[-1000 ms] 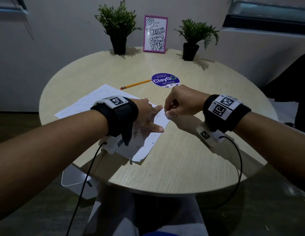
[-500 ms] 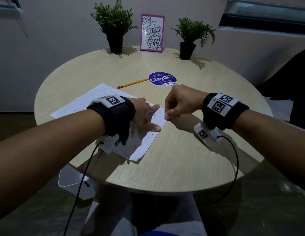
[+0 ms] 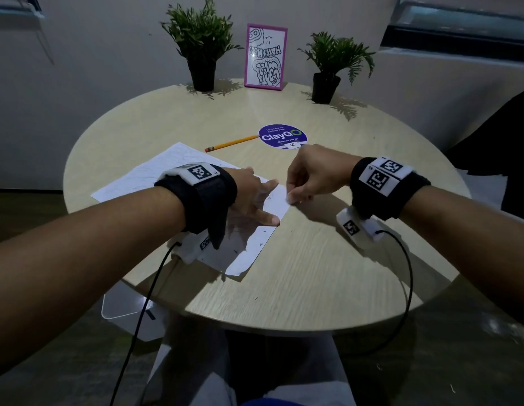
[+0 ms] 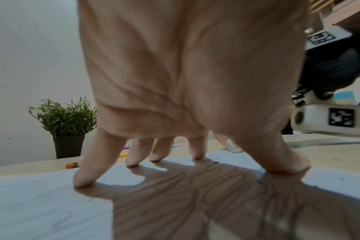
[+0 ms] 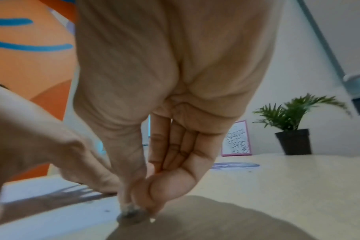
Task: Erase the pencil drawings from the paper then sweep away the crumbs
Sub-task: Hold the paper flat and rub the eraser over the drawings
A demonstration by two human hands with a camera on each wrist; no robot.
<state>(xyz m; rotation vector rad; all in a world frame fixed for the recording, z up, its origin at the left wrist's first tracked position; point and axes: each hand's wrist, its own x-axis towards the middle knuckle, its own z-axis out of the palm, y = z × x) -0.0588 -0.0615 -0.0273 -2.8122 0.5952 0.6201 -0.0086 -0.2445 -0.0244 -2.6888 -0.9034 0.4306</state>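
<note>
Left hand (image 3: 249,197) splayed flat on paper (image 3: 155,177) on worktop (image 3: 328,259), right hand (image 3: 310,177) pinching small eraser (image 3: 293,197) at paper's right edge; risk: hard strokes off the edge could crumple or tear it, pencil marks remaining.

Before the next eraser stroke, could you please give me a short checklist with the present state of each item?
1. Paper held down: ok; the left hand presses on it with spread fingers.
2. Eraser gripped: ok; the right hand pinches it at the paper's right edge.
3. Eraser touching the paper: ok in the right wrist view.
4. Drawings all gone: not ok; faint lines remain on the far part.
5. Crumbs swept: not ok; dark specks lie on paper and table.
6. Pencil clear of the stroke: ok; it lies beyond the paper.
</note>
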